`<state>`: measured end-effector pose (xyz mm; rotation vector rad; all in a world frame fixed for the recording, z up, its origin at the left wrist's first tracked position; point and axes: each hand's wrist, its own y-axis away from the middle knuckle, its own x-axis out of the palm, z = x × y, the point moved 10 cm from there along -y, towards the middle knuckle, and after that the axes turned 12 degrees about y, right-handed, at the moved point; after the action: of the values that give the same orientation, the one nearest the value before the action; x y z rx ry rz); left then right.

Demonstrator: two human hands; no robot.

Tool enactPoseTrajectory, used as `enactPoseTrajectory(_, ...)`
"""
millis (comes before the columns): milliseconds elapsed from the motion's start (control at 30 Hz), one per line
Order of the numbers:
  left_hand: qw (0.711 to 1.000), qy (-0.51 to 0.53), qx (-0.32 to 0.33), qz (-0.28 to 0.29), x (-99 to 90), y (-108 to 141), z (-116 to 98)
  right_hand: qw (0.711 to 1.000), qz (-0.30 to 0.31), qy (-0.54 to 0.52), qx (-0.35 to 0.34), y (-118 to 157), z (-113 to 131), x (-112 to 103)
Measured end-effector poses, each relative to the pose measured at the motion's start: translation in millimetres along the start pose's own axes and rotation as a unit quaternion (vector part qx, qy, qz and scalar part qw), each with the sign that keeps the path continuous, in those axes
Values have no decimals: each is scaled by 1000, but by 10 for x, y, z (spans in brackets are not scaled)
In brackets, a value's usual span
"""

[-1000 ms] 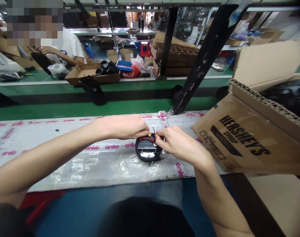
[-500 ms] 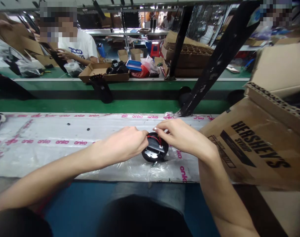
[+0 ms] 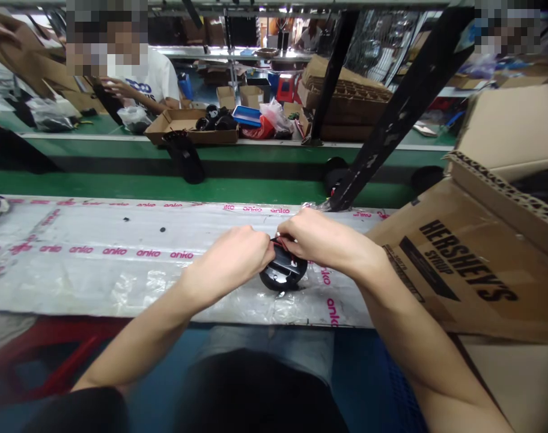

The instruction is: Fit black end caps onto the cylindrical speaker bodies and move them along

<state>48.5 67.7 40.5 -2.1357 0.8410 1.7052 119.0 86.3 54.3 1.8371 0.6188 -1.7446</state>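
Note:
A round black plastic part (image 3: 280, 278) with thin red wires (image 3: 280, 243) across its top lies on the wrapped work surface in front of me. My left hand (image 3: 238, 258) is closed at the part's left edge, its fingertips pinched where the wires end. From the right, my right hand (image 3: 321, 240) reaches over the upper rim, thumb and forefinger pinched on the wires. The fingertips of both hands are almost touching. They hide the wire ends and part of the far rim.
A Hershey's syrup carton (image 3: 467, 270) stands close on the right. A slanted black post (image 3: 391, 114) rises behind the surface. Beyond it runs a green bench (image 3: 256, 162) with black cylinders and an open cardboard box (image 3: 166, 126). A co-worker (image 3: 159, 78) sits across, holding something dark.
My right hand has moved down and left, its fingers closing onto the wires near my left fingertips. My left elbow has swung inward. The camera view has shifted slightly.

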Motion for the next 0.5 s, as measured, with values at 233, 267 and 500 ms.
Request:
enactPoseTrajectory(233, 996, 71, -59, -19, -50, 17, 44, 998, 40, 57, -12, -32, 58, 41)
enactPoseTrajectory(267, 995, 70, -61, -23, -51, 21, 32, 997, 38, 61, -11, -22, 67, 43)
enactPoseTrajectory(500, 994, 77, -69, -35, -56, -7, 54, 997, 10, 73, 23, -16, 77, 104)
